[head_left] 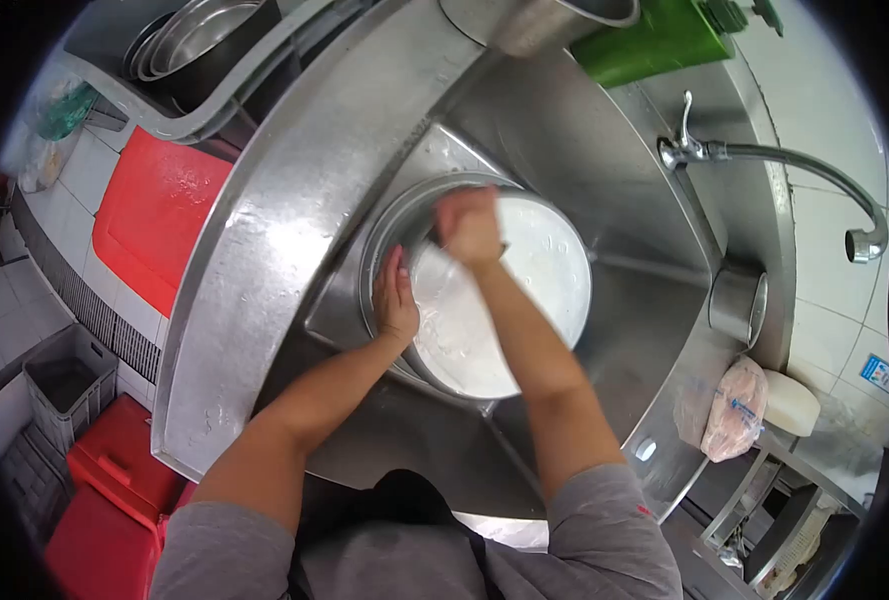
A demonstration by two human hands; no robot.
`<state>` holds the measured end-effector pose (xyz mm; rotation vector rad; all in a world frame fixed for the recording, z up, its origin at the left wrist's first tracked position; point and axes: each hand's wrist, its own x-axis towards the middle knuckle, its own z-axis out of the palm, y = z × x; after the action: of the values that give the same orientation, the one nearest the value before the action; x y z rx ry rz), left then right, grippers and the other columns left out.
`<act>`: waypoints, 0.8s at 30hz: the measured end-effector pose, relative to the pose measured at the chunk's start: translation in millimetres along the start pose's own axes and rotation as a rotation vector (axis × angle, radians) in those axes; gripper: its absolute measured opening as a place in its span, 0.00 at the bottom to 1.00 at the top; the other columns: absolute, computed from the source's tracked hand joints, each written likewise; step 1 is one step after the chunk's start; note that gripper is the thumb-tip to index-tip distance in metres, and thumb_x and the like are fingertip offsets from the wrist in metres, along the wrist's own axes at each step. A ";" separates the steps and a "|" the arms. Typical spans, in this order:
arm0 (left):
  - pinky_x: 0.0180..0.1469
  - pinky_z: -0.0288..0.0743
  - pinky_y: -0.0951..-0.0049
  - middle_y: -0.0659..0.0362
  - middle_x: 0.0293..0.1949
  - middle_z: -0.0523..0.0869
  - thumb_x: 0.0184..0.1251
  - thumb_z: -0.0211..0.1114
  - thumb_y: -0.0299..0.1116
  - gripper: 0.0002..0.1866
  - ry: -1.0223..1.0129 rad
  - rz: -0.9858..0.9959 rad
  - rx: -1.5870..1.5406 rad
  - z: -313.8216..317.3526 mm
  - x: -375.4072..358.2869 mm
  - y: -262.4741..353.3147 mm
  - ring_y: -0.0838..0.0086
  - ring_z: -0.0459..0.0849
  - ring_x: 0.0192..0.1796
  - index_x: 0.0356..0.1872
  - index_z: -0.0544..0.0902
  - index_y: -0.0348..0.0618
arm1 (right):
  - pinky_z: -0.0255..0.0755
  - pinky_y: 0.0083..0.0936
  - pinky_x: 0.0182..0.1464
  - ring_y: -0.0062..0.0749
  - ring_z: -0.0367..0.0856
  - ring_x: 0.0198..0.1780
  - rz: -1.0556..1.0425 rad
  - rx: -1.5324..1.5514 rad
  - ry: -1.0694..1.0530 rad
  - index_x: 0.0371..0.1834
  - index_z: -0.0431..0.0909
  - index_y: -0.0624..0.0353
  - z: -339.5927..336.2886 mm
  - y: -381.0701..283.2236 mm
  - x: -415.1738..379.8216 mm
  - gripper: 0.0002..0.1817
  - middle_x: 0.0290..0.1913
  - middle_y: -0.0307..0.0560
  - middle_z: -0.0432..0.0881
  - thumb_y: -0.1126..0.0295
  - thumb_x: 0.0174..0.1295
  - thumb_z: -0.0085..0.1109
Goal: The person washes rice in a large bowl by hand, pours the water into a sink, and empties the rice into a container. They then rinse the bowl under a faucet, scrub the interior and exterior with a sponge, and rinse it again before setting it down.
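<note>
Low in the steel sink sits a wide round metal pan, with a round, white-looking surface filling most of it. My left hand lies at the left side of the pan, its fingers stretched out along the edge of the white surface. Higher up, near the pan's far rim, my right hand is curled into a fist over the white surface. Motion smears it, and I cannot tell what its fingers hold. A dark band shows at the right wrist.
A curved faucet rises at the sink's right side. Near it stand a metal pot and a plastic bag. A green container and a metal vessel occupy the far edge. Left of the sink are a grey bin and a red lid.
</note>
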<state>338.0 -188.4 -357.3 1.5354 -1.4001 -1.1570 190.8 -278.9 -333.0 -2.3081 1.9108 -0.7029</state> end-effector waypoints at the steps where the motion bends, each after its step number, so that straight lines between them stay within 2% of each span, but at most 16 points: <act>1: 0.60 0.55 0.63 0.49 0.57 0.66 0.67 0.36 0.38 0.20 -0.004 -0.005 0.009 0.6 5.0 1.3 0.55 0.64 0.58 0.56 0.65 0.41 | 0.62 0.42 0.47 0.45 0.75 0.32 0.203 -0.079 -0.195 0.19 0.75 0.54 -26.8 11.3 30.2 0.07 0.23 0.47 0.77 0.66 0.48 0.51; 2: 0.60 0.55 0.63 0.49 0.57 0.66 0.67 0.36 0.38 0.20 0.008 -0.002 0.012 -0.4 7.1 3.7 0.55 0.64 0.58 0.56 0.65 0.41 | 0.64 0.40 0.41 0.47 0.73 0.25 0.492 -0.127 -0.006 0.17 0.74 0.55 -21.2 20.4 44.5 0.05 0.21 0.48 0.76 0.68 0.45 0.52; 3: 0.59 0.55 0.63 0.49 0.57 0.66 0.62 0.44 0.40 0.23 -0.003 0.015 0.064 -2.3 8.3 6.4 0.55 0.64 0.57 0.57 0.63 0.42 | 0.64 0.40 0.41 0.47 0.73 0.25 0.487 -0.121 -0.003 0.17 0.74 0.55 -13.3 19.1 43.2 0.05 0.21 0.48 0.76 0.68 0.45 0.52; 5: 0.59 0.55 0.61 0.48 0.56 0.65 0.51 0.60 0.45 0.35 -0.042 0.039 0.152 -4.1 4.7 12.1 0.54 0.64 0.57 0.59 0.59 0.42 | 0.64 0.41 0.45 0.45 0.75 0.30 0.306 -0.017 -0.005 0.17 0.75 0.55 -5.7 7.9 23.7 0.07 0.23 0.48 0.77 0.66 0.46 0.53; 6: 0.59 0.55 0.61 0.48 0.56 0.65 0.36 0.70 0.47 0.47 -0.053 0.030 0.177 -4.8 5.6 12.7 0.54 0.64 0.57 0.60 0.57 0.41 | 0.62 0.44 0.50 0.44 0.75 0.33 0.007 0.013 0.053 0.17 0.77 0.54 4.3 -12.0 11.5 0.08 0.23 0.48 0.78 0.65 0.47 0.53; 9: 0.59 0.56 0.60 0.47 0.56 0.65 0.33 0.72 0.47 0.49 -0.028 0.031 0.187 -3.9 3.5 14.3 0.54 0.63 0.57 0.59 0.57 0.39 | 0.61 0.46 0.49 0.42 0.75 0.35 -0.102 -0.047 -0.056 0.17 0.77 0.55 -0.2 -31.0 8.2 0.11 0.23 0.48 0.78 0.63 0.51 0.50; 11: 0.58 0.57 0.59 0.46 0.56 0.65 0.29 0.73 0.48 0.51 -0.047 -0.004 0.198 -4.6 8.7 18.1 0.53 0.63 0.57 0.58 0.57 0.38 | 0.62 0.45 0.44 0.41 0.76 0.36 0.230 -0.007 -0.169 0.16 0.76 0.55 -16.0 4.4 35.9 0.13 0.23 0.47 0.78 0.62 0.52 0.50; 12: 0.58 0.57 0.59 0.46 0.56 0.64 0.30 0.74 0.46 0.51 -0.049 -0.001 0.207 -5.0 8.2 19.6 0.53 0.63 0.57 0.59 0.56 0.38 | 0.61 0.44 0.40 0.41 0.76 0.36 0.444 -0.092 -0.141 0.16 0.76 0.54 -18.2 18.2 46.4 0.11 0.24 0.47 0.79 0.62 0.51 0.50; 13: 0.58 0.57 0.60 0.45 0.56 0.64 0.30 0.75 0.44 0.52 -0.059 -0.004 0.218 -6.4 4.9 20.7 0.53 0.62 0.57 0.60 0.55 0.38 | 0.61 0.44 0.40 0.41 0.76 0.36 0.441 -0.093 -0.143 0.16 0.76 0.54 -11.2 16.3 40.0 0.11 0.24 0.47 0.79 0.62 0.51 0.50; 15: 0.58 0.57 0.59 0.45 0.56 0.64 0.29 0.74 0.46 0.51 -0.069 -0.015 0.207 -7.3 1.7 18.8 0.53 0.63 0.57 0.59 0.56 0.37 | 0.62 0.43 0.44 0.41 0.75 0.37 0.121 -0.098 -0.072 0.19 0.76 0.54 3.8 -3.0 16.3 0.10 0.26 0.47 0.79 0.62 0.50 0.51; 16: 0.58 0.57 0.58 0.44 0.56 0.64 0.29 0.73 0.48 0.51 -0.072 -0.024 0.201 -5.5 5.0 18.2 0.53 0.63 0.57 0.58 0.58 0.37 | 0.61 0.44 0.49 0.41 0.75 0.39 -0.162 0.005 -0.027 0.22 0.77 0.54 9.6 -23.4 0.7 0.10 0.27 0.48 0.79 0.61 0.50 0.52; 17: 0.58 0.57 0.58 0.44 0.56 0.64 0.29 0.73 0.48 0.51 -0.068 -0.029 0.199 -3.1 8.4 18.4 0.53 0.63 0.57 0.58 0.58 0.37 | 0.61 0.44 0.49 0.41 0.75 0.39 -0.165 0.006 -0.032 0.22 0.77 0.54 6.4 -24.7 6.6 0.10 0.27 0.48 0.79 0.61 0.50 0.52; 19: 0.58 0.57 0.58 0.44 0.56 0.64 0.29 0.73 0.48 0.52 -0.048 0.024 0.210 -4.7 4.7 16.0 0.53 0.63 0.58 0.58 0.57 0.37 | 0.56 0.48 0.55 0.41 0.74 0.40 -0.089 -0.124 -0.188 0.25 0.76 0.55 -1.7 -34.5 13.1 0.11 0.28 0.48 0.79 0.60 0.52 0.50; 22: 0.58 0.56 0.58 0.45 0.56 0.63 0.29 0.73 0.49 0.52 -0.050 0.027 0.212 -4.0 5.4 17.4 0.53 0.63 0.58 0.58 0.56 0.37 | 0.53 0.50 0.56 0.42 0.74 0.41 0.347 -0.231 -0.216 0.27 0.76 0.54 -13.0 3.3 44.1 0.11 0.30 0.48 0.78 0.60 0.53 0.49; 24: 0.58 0.56 0.58 0.45 0.56 0.63 0.29 0.73 0.49 0.52 -0.061 0.017 0.208 -6.4 2.9 16.3 0.53 0.63 0.58 0.58 0.56 0.37 | 0.51 0.52 0.57 0.41 0.74 0.42 0.289 -0.267 -0.162 0.28 0.76 0.54 -5.6 -8.6 33.3 0.11 0.30 0.48 0.78 0.61 0.52 0.49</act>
<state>338.8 -193.5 -340.3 1.6390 -1.6130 -1.0835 200.7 -307.0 -315.1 -2.0747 2.3089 -0.2366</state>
